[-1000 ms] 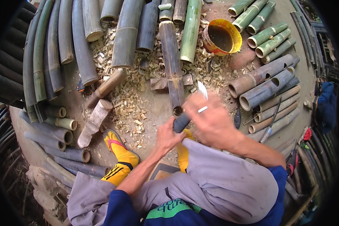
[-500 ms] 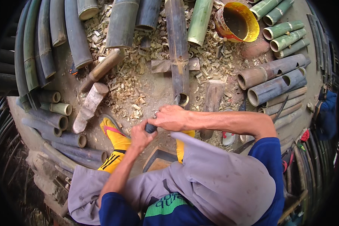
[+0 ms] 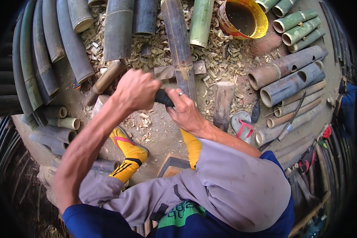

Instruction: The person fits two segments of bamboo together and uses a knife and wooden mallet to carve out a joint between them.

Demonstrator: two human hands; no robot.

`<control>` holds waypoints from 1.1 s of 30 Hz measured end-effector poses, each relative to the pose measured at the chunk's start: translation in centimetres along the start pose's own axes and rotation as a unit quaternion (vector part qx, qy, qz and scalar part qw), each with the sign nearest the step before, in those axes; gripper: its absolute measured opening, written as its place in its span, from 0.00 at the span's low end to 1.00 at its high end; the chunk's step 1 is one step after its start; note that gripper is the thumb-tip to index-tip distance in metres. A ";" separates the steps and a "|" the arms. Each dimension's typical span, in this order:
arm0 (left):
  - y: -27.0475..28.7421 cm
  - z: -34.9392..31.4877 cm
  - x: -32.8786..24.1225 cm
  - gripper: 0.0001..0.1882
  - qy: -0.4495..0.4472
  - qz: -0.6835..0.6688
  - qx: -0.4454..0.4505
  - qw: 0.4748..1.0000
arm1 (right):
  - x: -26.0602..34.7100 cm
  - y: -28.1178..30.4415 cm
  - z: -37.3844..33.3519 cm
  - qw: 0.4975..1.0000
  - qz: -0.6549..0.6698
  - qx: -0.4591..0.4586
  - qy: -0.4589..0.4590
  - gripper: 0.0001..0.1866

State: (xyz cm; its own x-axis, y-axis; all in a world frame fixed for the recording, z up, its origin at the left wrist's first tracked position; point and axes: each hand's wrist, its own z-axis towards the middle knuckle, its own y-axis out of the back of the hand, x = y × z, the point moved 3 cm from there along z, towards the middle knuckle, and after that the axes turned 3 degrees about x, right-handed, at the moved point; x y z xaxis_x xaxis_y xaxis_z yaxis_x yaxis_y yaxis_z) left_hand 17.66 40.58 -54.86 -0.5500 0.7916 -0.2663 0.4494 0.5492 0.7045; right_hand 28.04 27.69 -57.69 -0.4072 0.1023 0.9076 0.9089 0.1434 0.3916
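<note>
Both of my hands are closed on a tool with a thick black handle; its blade cannot be made out. My left hand is a fist at the handle's left side, with the forearm raised. My right hand, wearing a ring, grips the handle from the right with thumb and fingers. Just beyond my hands lies a long dark bamboo tube, resting across a low wooden block. The tube's near end is mostly hidden behind my right hand.
Pale wood chips cover the ground. A yellow-rimmed bucket of dark liquid stands at far right. Bamboo tubes lie on both sides. An upright wooden stump and a sandal are right of my hands.
My left hand has swung up and away from me, its elbow lifting outward. My right hand has turned on the handle. The blade at the tube's open end has gone from sight.
</note>
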 end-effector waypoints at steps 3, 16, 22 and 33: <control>0.8 1.2 0.7 0.09 -0.100 0.100 -0.019 0.990 | 0.7 -1.7 0.7 0.993 0.069 -0.083 -0.051 0.26; -18.0 -9.3 -11.6 0.21 0.241 -0.448 -0.018 0.861 | -1.2 -3.2 -4.4 0.859 -0.158 0.474 0.116 0.19; -6.9 -4.8 0.4 0.10 -0.031 -0.089 -0.029 0.995 | -0.4 -4.7 -2.3 0.997 -0.057 0.047 0.035 0.31; -12.5 -7.5 -4.5 0.17 0.078 -0.291 0.018 0.953 | 0.0 -4.2 -3.8 0.934 -0.145 0.327 0.008 0.25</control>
State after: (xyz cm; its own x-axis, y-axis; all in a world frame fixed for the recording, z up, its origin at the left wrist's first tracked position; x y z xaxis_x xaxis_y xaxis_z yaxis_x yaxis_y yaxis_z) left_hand 9.23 28.12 -57.50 -0.8107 0.3019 -0.5017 0.0588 0.8945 0.4433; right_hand 24.54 23.34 -58.81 -0.6219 -0.0487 0.7815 0.5085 0.7339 0.4504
